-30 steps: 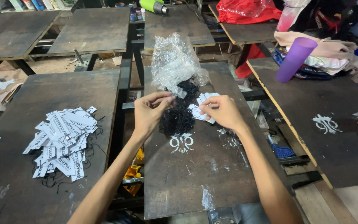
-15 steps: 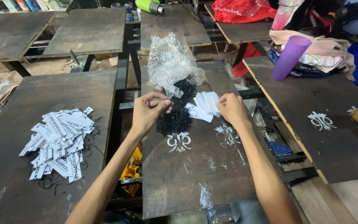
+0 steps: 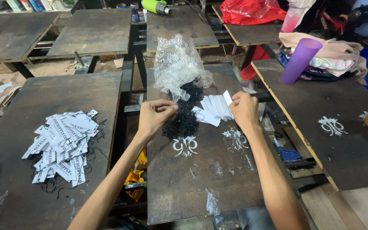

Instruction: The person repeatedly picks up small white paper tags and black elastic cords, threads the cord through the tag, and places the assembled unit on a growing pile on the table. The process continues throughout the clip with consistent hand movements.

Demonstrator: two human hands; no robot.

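My left hand (image 3: 153, 117) is pinched shut on a strand from a heap of black strings (image 3: 185, 115) that lies on the middle dark board (image 3: 201, 179). My right hand (image 3: 243, 110) grips a white paper tag at the edge of a fanned stack of white tags (image 3: 213, 109), just right of the strings. A crumpled clear plastic bag (image 3: 177, 64) lies behind the heap and touches it. White ornament prints mark the board in front of both hands.
A pile of printed white tags with black strings (image 3: 64, 142) covers the left board. A purple cup (image 3: 300, 59), folded cloth and a second white print (image 3: 332, 125) are on the right board. A green tool (image 3: 156, 6) and a red bag (image 3: 249, 10) lie at the back.
My right hand has moved right, from the middle of the tag stack to its right edge, and has taken one tag. My left hand has stayed pinched at the string heap.
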